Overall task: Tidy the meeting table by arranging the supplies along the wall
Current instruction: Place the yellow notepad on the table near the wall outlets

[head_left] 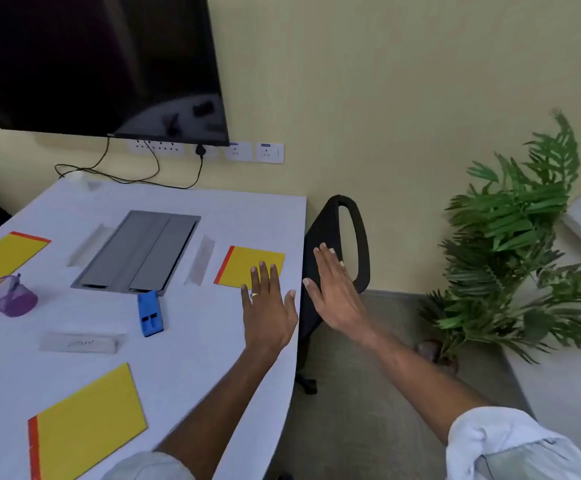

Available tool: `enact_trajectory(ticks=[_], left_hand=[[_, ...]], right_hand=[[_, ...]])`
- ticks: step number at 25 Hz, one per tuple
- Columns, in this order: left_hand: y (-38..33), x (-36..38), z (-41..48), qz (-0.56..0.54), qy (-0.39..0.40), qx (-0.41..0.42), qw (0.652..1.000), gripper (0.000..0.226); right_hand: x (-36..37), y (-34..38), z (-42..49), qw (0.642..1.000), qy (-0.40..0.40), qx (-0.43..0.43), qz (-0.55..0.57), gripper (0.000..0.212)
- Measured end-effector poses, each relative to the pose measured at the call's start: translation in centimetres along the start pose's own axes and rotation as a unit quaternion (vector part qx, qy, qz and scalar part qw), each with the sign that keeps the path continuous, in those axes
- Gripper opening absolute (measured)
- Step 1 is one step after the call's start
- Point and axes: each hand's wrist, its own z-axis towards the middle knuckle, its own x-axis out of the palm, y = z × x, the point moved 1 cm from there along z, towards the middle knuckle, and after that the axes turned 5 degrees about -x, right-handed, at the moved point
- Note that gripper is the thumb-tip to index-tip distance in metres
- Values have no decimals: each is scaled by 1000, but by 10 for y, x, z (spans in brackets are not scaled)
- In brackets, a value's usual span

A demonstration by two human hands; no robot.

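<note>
Three yellow notepads [251, 266] (red-edged) lie flat on the counter [185, 341]. A purple mesh cup [8, 295] holds a pen. Both hands, left hand [268, 306] and right hand [334, 289], are spread wide and empty.

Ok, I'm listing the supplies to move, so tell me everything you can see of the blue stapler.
The blue stapler looks like glossy plastic, with two dark slots on its top. It lies flat on the white table, pointing roughly toward the wall, just in front of the grey cable box, possibly touching its edge. Neither hand touches it.

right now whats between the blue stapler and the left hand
Only bare table top lies between the blue stapler and the left hand in the head view.
</note>
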Motion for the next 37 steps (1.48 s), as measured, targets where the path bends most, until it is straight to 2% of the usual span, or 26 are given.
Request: enact_trajectory(ticks=[4, 9, 15, 18, 20, 23, 26, 29, 33, 37], left_hand=[[12, 16, 57, 2, -7, -45, 999, 67], [25, 53, 117, 14, -15, -95, 995, 67], [22, 88, 190, 11, -21, -211, 977, 67], [19, 108, 212, -56, -22, -272, 960, 70], [21, 123, 223, -171, -29, -343, 923, 74], [29, 148, 231, -334, -17, -469, 817, 82], [43, 177, 239, -391, -9, -562, 729, 84], [48, 197, 244, -397, -37, -624, 672, 77], [57, 212, 249, -413, -127, -674, 599, 66], [70, 214, 242, -471, -138, -662, 567, 63]], right_hand=[[22, -20, 69, 998, 57, -12, 8, 67], [68, -49, 155, 989, 125, -79, 15, 68], [124, -94, 263, 955, 247, -155, 48, 73], [149, -120, 296, 930, 324, -165, 58, 75], [169, -136, 317, 911, 378, -152, 69, 76], [201, -157, 339, 883, 455, -81, 84, 75], [237, -175, 353, 867, 493, -45, 57, 74], [258, -188, 350, 860, 508, -36, 36, 72], [281, -191, 336, 876, 481, -39, 16, 62], [286, -188, 345, 898, 436, 28, 56, 39]])
